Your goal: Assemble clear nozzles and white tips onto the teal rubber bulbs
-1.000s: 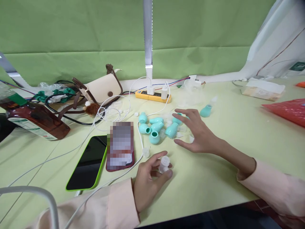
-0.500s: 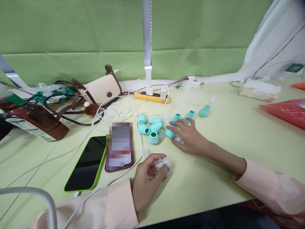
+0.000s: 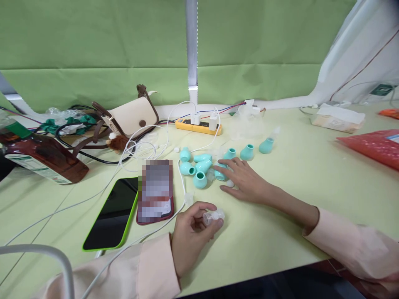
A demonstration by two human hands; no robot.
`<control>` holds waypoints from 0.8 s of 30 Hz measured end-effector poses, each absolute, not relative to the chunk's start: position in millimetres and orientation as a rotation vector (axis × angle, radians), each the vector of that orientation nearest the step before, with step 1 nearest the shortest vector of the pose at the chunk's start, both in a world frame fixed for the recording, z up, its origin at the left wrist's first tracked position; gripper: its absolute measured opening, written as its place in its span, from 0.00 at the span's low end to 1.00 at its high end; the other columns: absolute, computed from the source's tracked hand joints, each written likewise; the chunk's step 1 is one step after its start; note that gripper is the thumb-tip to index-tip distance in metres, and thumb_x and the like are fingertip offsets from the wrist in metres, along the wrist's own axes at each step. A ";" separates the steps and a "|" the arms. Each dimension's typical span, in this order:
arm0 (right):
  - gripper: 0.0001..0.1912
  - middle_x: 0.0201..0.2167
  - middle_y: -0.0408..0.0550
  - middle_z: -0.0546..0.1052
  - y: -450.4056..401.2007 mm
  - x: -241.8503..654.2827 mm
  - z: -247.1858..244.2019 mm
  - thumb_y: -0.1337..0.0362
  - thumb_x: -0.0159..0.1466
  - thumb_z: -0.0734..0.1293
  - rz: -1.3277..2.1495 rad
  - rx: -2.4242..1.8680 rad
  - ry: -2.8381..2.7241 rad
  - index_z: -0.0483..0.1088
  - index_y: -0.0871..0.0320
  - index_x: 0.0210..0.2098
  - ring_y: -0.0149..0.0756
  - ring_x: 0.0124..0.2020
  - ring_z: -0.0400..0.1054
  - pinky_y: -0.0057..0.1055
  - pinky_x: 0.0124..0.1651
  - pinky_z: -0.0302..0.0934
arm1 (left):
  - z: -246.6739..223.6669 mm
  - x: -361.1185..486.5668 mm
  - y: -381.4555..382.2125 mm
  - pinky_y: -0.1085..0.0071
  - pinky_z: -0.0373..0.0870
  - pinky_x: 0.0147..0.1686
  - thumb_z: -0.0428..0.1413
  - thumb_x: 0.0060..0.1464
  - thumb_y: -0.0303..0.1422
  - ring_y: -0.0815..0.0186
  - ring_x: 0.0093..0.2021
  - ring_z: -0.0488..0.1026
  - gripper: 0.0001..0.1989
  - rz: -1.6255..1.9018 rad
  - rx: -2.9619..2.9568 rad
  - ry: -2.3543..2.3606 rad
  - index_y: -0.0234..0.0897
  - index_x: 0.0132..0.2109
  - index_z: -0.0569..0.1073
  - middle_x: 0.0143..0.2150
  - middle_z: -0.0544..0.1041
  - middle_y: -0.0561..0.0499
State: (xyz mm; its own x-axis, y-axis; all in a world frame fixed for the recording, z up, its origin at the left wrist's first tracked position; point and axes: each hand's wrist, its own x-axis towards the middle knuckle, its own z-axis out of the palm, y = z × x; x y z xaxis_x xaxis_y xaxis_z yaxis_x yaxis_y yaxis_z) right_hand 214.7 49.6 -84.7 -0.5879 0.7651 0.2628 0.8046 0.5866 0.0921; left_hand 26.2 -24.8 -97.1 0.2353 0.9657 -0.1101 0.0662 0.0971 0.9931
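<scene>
Between the thumb and fingers of my left hand (image 3: 195,234) is a small clear plastic piece (image 3: 213,216), held over the front of the table. My right hand (image 3: 246,178) is spread palm down, its fingertips at a teal bulb (image 3: 220,171) that they partly cover. Several more teal bulbs lie in a cluster to the left, one with its dark opening (image 3: 200,180) facing up. Behind the right hand stand a teal bulb (image 3: 247,152) and another with a clear tip (image 3: 266,145). A small whitish piece (image 3: 230,183) lies under the right fingers.
Two phones, one green-edged (image 3: 112,214) and one red-cased (image 3: 156,191), lie left of my left hand. White cables run across the table (image 3: 280,232). Farther back are a yellow power strip (image 3: 198,126), a handbag (image 3: 134,117), a bottle (image 3: 46,155) and a red bag (image 3: 370,145).
My right hand has shifted slightly left, uncovering more of the teal bulb behind it. The clear piece in my left hand has turned slightly.
</scene>
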 end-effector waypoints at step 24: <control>0.12 0.39 0.51 0.64 31.9 209.7 -69.3 0.68 0.49 0.68 0.563 -0.785 -1.902 0.59 0.57 0.29 0.40 0.44 0.60 0.38 0.40 0.62 | -87.7 25.1 -26.1 0.74 0.64 0.29 0.49 0.53 0.31 0.71 0.27 0.64 0.07 1.125 1.197 1.037 0.38 0.40 0.60 0.30 0.68 0.54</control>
State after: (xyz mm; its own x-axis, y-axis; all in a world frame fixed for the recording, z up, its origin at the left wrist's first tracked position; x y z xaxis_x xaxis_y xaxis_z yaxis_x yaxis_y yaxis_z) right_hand 209.7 31.9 -69.3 -0.3259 0.7262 0.6054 0.2800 0.6857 -0.6719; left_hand 25.1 -26.1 -87.7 0.1543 0.9880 -0.0102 -0.0913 0.0246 0.9955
